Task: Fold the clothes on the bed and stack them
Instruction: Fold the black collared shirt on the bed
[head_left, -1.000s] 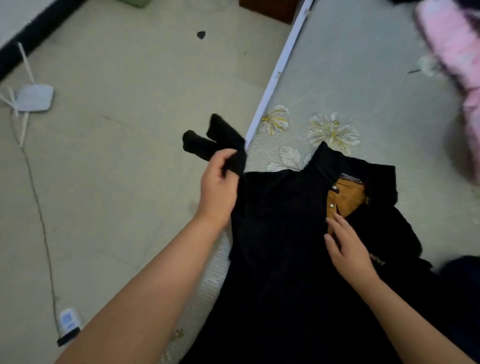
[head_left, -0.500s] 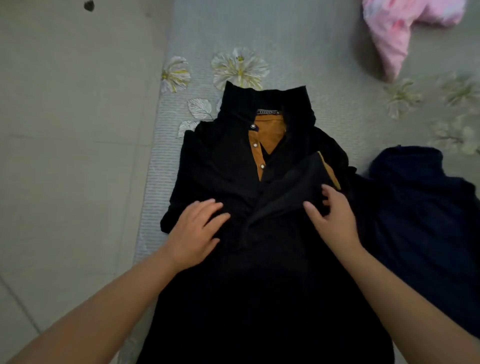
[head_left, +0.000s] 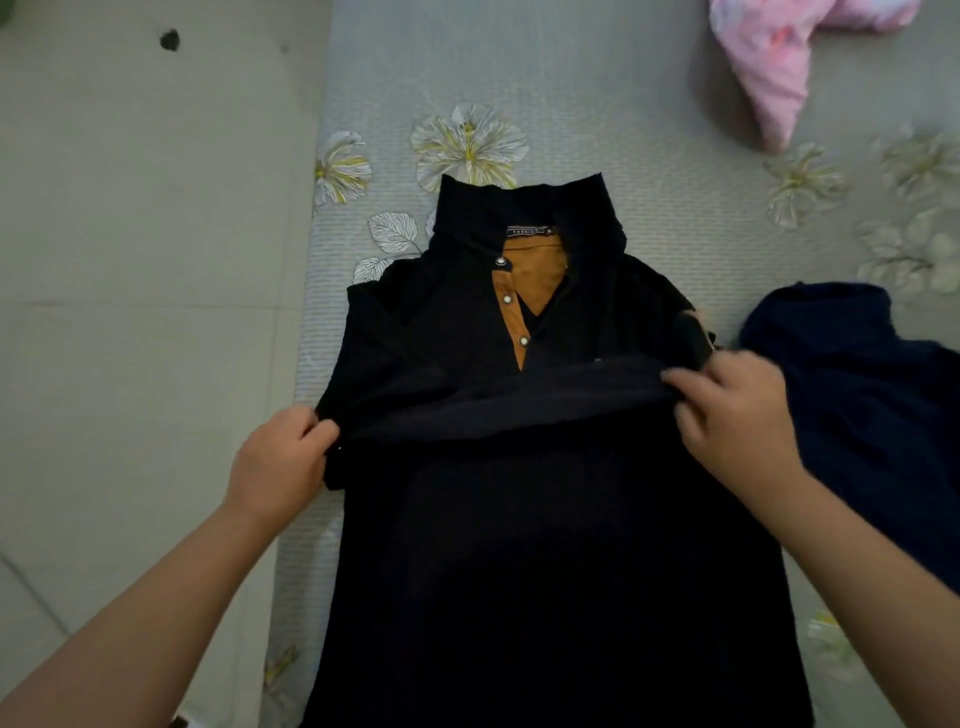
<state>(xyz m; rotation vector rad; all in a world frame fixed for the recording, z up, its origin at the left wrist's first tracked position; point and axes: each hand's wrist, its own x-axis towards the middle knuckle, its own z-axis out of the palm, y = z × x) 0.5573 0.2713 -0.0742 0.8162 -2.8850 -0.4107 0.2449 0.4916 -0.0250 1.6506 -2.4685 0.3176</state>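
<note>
Black polo shirt (head_left: 519, 545) lies face-up at bed (head_left: 597, 78) edge, collar away from viewer. Half second ago hands lay flat on chest; now left hand (head_left: 278, 460) and right hand (head_left: 737, 415) each pinch one end of raised cross-fold. Sleeves tucked in. Lengthwise fold likely beginning. Navy garment (head_left: 872, 415) waits just right; pink garment (head_left: 774, 62) farther off.

Left hand (head_left: 278, 470) and right hand (head_left: 737, 415) each pinch fabric.
</note>
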